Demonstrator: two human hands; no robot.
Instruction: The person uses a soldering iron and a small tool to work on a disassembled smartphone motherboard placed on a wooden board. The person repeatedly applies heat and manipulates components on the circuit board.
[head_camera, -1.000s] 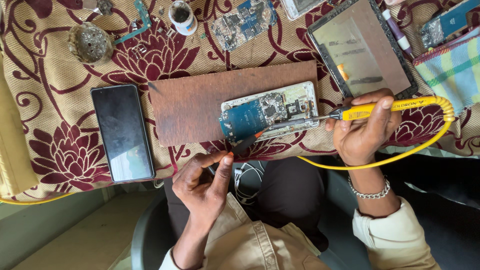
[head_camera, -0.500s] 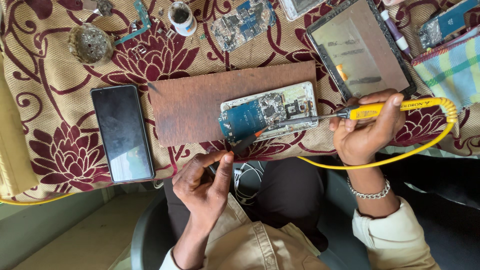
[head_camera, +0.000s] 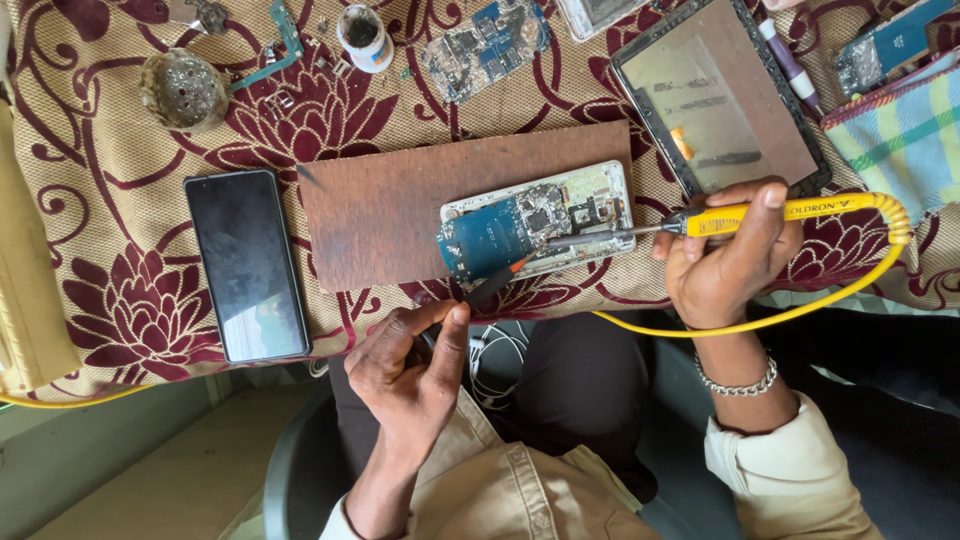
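Observation:
An opened phone (head_camera: 540, 220) with its blue circuit board exposed lies on a brown wooden board (head_camera: 400, 200). My right hand (head_camera: 725, 260) grips a yellow soldering iron (head_camera: 740, 216) whose metal tip rests on the phone's board. A yellow cord (head_camera: 800, 305) loops from the iron below my wrist. My left hand (head_camera: 415, 360) holds a thin dark tool with an orange tip (head_camera: 495, 285), pointed at the phone's lower edge.
A black smartphone (head_camera: 245, 262) lies left of the wooden board. A tablet (head_camera: 715, 95) sits at upper right, another circuit board (head_camera: 485, 35) and a small round pot (head_camera: 362, 35) at the top, a metal-wool tin (head_camera: 180, 90) at upper left. White wires (head_camera: 495, 360) hang over my lap.
The soldering iron's tip has slid left along the phone's board. My left hand has raised the thin tool toward the phone's lower edge.

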